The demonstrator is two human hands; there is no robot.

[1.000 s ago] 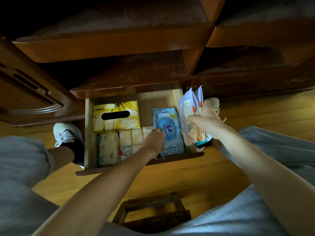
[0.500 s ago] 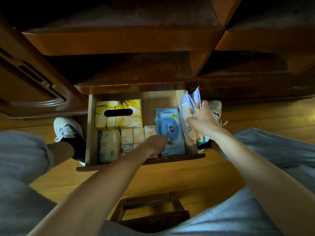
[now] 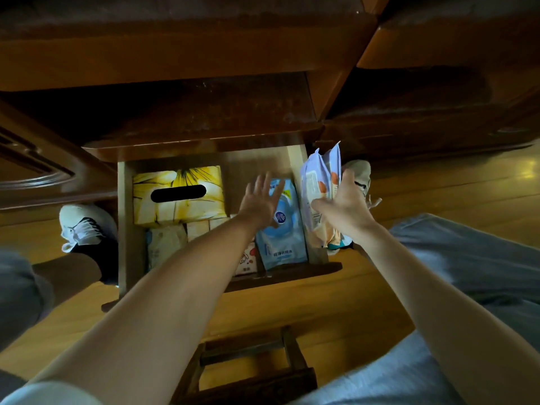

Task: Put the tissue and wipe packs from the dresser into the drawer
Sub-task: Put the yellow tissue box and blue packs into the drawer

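The bottom drawer (image 3: pixel 125 229) of the dark wooden dresser stands pulled out. Inside lie a yellow flower-print tissue box (image 3: pixel 178 194), a beige pack (image 3: pixel 163 247), several small tissue packs (image 3: pixel 201 228) and a blue wipe pack (image 3: pixel 285 238). My left hand (image 3: pixel 258 200) hovers flat over the blue wipe pack, fingers spread, holding nothing. My right hand (image 3: pixel 344 206) grips pale purple-and-orange wipe packs (image 3: pixel 320 182), held upright above the drawer's right wall.
White shoes sit on either side of the drawer, the left shoe (image 3: pixel 83 223) beside its left wall and the right shoe (image 3: pixel 358 173) behind the held packs. A small wooden stool (image 3: pixel 248 363) stands beneath me. Dresser ledges (image 3: pixel 204 141) overhang the drawer's back.
My left hand rose from the drawer's front near the small packs and opened flat over the blue wipe pack. My right hand keeps its packs at the drawer's right side.
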